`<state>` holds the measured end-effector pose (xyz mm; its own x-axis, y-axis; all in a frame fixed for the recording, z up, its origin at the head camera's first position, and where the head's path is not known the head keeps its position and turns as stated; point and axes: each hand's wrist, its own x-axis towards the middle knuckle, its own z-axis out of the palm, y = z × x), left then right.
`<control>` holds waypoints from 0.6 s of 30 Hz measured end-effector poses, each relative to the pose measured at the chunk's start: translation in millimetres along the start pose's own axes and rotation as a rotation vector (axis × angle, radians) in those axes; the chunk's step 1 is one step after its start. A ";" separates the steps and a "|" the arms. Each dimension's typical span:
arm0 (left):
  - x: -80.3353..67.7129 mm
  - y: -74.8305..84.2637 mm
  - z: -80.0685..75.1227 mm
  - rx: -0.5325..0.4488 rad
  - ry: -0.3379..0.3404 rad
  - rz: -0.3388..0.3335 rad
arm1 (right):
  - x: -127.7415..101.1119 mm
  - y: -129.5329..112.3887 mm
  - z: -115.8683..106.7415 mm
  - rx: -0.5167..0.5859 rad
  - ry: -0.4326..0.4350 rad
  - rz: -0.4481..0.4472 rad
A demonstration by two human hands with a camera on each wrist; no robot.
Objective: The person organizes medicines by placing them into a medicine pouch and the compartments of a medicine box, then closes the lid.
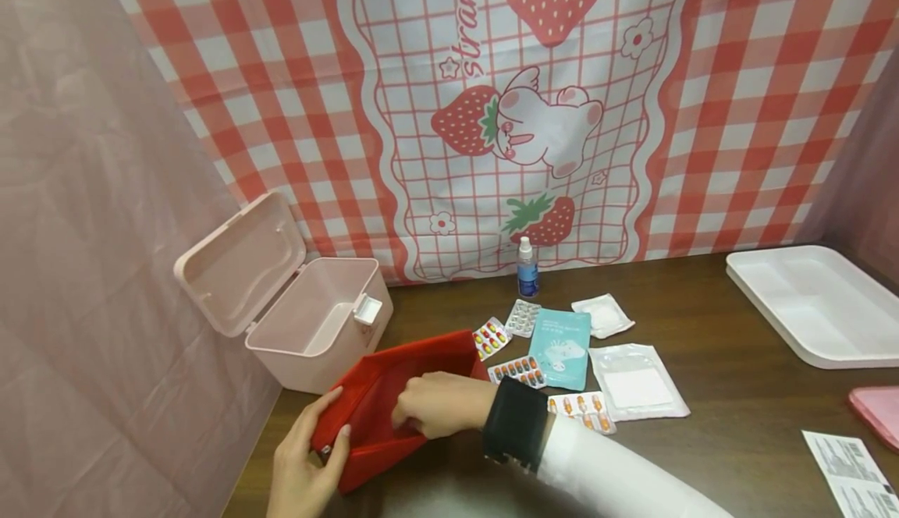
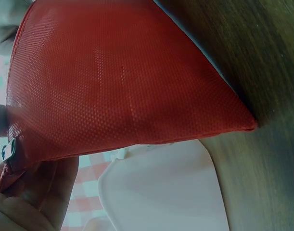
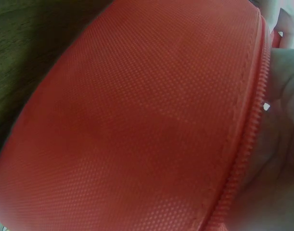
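Observation:
A red zip pouch (image 1: 385,459) with a textured surface is held mouth-up close over the table, its zip undone. My left hand (image 1: 302,455) grips the pouch's left end, thumb on the near side and fingers on the far side, by the zip pull (image 2: 10,150). My right hand (image 1: 445,402), under a black wristband (image 1: 516,423), reaches over the near edge into the mouth with bent fingers. Its fingertips are hidden down inside, and I cannot tell whether they hold something. Close by the right wrist view's zip teeth (image 3: 252,125) lies the right palm.
Behind the pouch stands an open pale pink box (image 1: 309,370). To the right lie several blister packs (image 1: 518,371), a teal packet (image 1: 562,346) and white dressing packets (image 1: 639,385), with a spray bottle (image 1: 527,272) behind. A white tray (image 1: 836,292), pink item (image 1: 878,411) and printed sheet (image 1: 853,471) are farther right.

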<state>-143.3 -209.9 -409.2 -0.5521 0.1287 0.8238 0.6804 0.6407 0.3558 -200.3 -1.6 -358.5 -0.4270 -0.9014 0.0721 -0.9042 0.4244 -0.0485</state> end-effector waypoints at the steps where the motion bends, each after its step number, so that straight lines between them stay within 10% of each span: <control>1: 0.2 0.2 -0.1 0.000 0.000 0.001 | 0.8 0.0 -0.1 0.012 -0.011 0.001; 18: -1.0 -2.0 0.2 0.009 0.001 0.005 | 8.6 -1.3 4.1 0.131 -0.128 0.011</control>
<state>-144.1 -211.2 -410.8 -0.5478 0.1312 0.8263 0.6790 0.6468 0.3474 -202.8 -10.3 -361.9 -0.4238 -0.9040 -0.0565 -0.8866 0.4268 -0.1784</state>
